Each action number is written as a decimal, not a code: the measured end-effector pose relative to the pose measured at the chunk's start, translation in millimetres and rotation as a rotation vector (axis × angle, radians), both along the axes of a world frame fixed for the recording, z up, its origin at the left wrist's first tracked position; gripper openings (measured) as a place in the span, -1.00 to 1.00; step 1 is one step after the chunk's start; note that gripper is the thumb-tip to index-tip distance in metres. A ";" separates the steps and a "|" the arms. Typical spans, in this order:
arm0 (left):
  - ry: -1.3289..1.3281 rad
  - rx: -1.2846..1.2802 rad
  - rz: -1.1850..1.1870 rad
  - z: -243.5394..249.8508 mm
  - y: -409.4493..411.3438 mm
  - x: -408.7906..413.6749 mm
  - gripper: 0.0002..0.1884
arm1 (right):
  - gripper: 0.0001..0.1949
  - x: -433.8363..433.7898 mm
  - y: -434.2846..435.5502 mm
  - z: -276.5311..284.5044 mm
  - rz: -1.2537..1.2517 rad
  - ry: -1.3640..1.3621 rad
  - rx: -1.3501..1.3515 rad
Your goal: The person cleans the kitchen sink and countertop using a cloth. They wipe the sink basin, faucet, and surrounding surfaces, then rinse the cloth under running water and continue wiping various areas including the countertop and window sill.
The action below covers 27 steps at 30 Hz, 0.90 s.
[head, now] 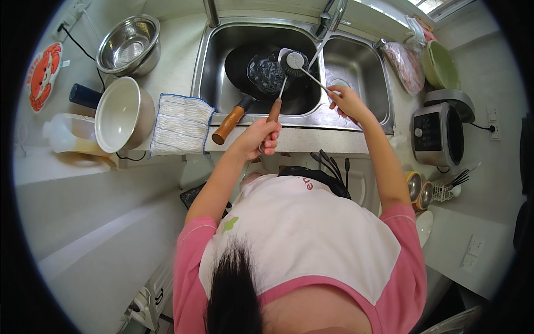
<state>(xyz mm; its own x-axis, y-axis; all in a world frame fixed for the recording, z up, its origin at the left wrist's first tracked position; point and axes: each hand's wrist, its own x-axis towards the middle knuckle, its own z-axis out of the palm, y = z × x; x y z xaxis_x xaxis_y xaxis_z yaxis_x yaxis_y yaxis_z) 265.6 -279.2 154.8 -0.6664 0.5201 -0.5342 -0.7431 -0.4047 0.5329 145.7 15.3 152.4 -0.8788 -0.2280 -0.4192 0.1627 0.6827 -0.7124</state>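
My left hand (259,137) grips the brown handle (274,110) of a long metal utensil whose pale head lies partly hidden behind a scrubber. In my right hand (349,102) is the thin handle of that scrubber (295,61), which has a round light cap and dark wiry scouring material. Scrubber and utensil head meet above a black wok (238,69), and seem to touch. Bubbly water (267,75) pools in the wok. Its wooden handle (228,124) rests over the front rim of the left sink basin (212,89). Water streams from the faucet (338,14) beside the scrubber.
A white cloth with blue edging (181,125) lies left of the sink. Beyond it stand a white bowl (119,115), stacked metal bowls (129,46) and a plastic jug (69,130). To the right are the second basin (358,62), a plastic bag (404,67) and a countertop appliance (438,133).
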 end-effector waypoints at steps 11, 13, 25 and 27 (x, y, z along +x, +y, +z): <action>0.088 -0.001 -0.109 6.3 2.8 17.3 -0.87 | -0.72 -36.2 -25.0 -3.1 0.117 0.511 0.403; 0.073 0.028 -0.056 6.8 3.4 16.5 -0.87 | -0.73 -34.6 -21.6 -7.7 0.220 0.480 0.393; 0.073 -0.005 -0.109 11.4 13.3 3.6 -0.91 | -0.74 -12.6 5.8 -9.8 0.047 0.615 0.618; 0.079 0.027 -0.092 14.0 14.0 1.9 -0.92 | -0.74 -14.4 7.3 -9.3 0.155 0.584 0.577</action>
<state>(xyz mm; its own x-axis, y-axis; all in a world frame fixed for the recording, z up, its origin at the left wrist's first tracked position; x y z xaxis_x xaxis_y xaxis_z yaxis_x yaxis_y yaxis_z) 267.5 -265.1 168.8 -0.6544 0.5946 -0.4672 -0.7341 -0.3512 0.5811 131.3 22.6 143.0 -0.9673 -0.2537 0.0060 -0.2504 0.9503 -0.1847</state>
